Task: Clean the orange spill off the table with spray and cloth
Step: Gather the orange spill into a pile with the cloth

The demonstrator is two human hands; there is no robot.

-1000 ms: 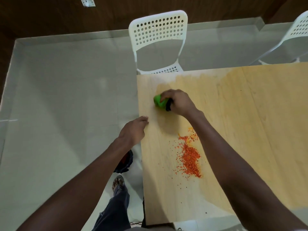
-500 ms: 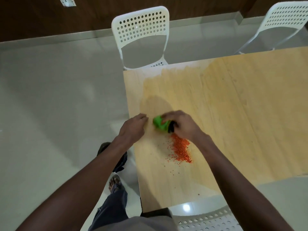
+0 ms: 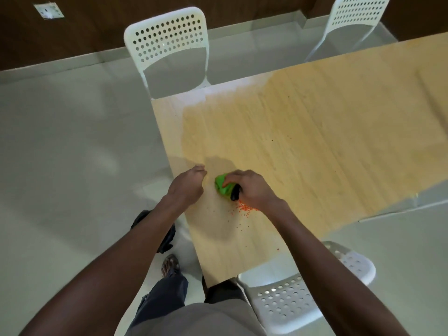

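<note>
Near the table point(image 3: 315, 122) edge, right hand point(image 3: 252, 190) grips a soft green cloth point(image 3: 221, 186) bunched over orange grains point(image 3: 244, 209); left hand point(image 3: 188, 186) loosely curled, empty; grains'll scatter easily.

Premises appear to be a dining or meeting room, home or office not determinable. Evidence: a long light wood table point(image 3: 315, 132) with matching white perforated plastic chairs point(image 3: 169, 44) set along both sides, pale glossy floor tiles point(image 3: 72, 141), dark wood-panelled wall point(image 3: 97, 25) carrying a white wall socket point(image 3: 48, 10).
</note>
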